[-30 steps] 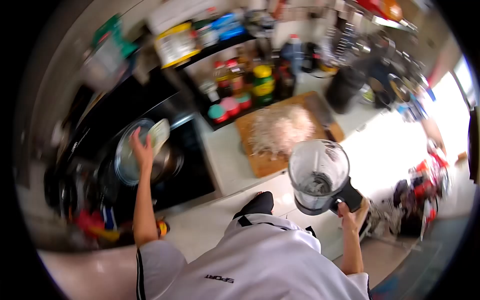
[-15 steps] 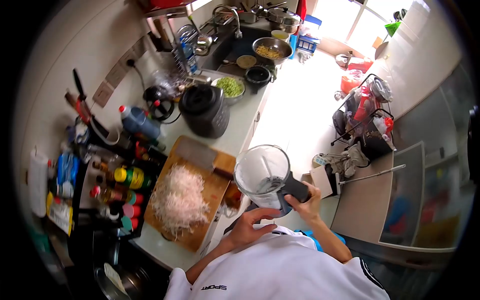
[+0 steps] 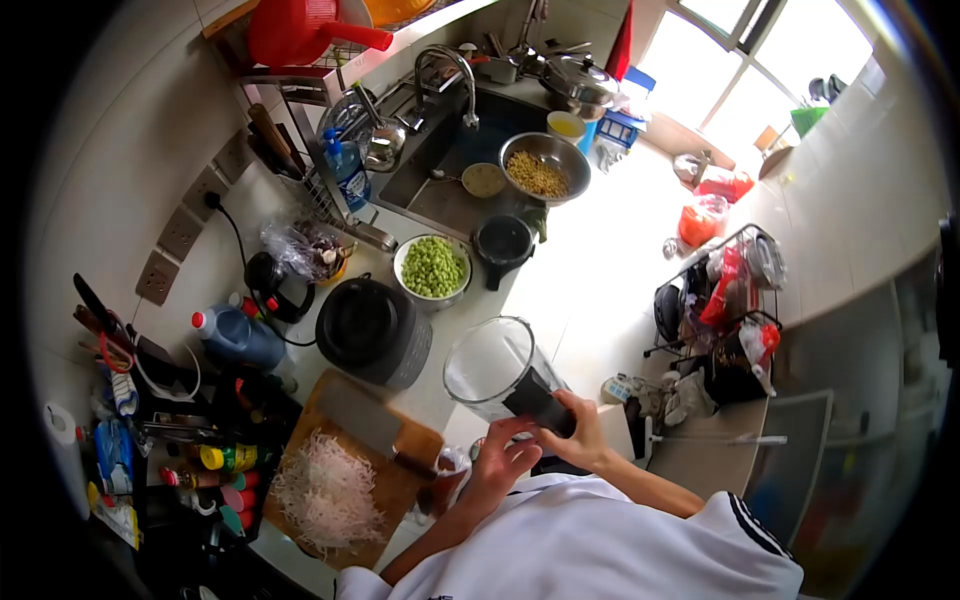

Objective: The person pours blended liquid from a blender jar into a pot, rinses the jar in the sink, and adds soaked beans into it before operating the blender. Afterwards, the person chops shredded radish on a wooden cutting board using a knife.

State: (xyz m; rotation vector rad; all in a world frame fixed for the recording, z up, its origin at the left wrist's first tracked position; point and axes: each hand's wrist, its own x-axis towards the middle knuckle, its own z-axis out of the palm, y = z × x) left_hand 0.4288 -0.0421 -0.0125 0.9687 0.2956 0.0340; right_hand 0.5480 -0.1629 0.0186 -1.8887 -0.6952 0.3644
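A clear blender jug [image 3: 470, 370] with a black handle is held tilted in front of my body, its wide mouth facing up and away. My right hand [image 3: 580, 435] is wrapped round the handle's end. Bent fingers of my left hand [image 3: 500, 465] grip the jug's lower part beside the handle; some fingertips are hidden. To the left stands the black blender base [image 3: 375, 335]. Shredded pale vegetable [image 3: 330, 490] lies heaped on a wooden cutting board [image 3: 415, 445], with a cleaver [image 3: 360, 415] across its far end.
A bowl of green beans [image 3: 432, 268], a black pot [image 3: 502, 243] and the sink [image 3: 400, 185] lie farther along the counter. A steel bowl of yellow beans [image 3: 540, 175] rests at the sink's right edge. Bottles [image 3: 235, 335] crowd the left; a rack [image 3: 725, 300] stands on the right.
My view has tilted up toward the sink and window. The jug has been tipped and its handle turned toward me. My left hand has moved in closer to the handle.
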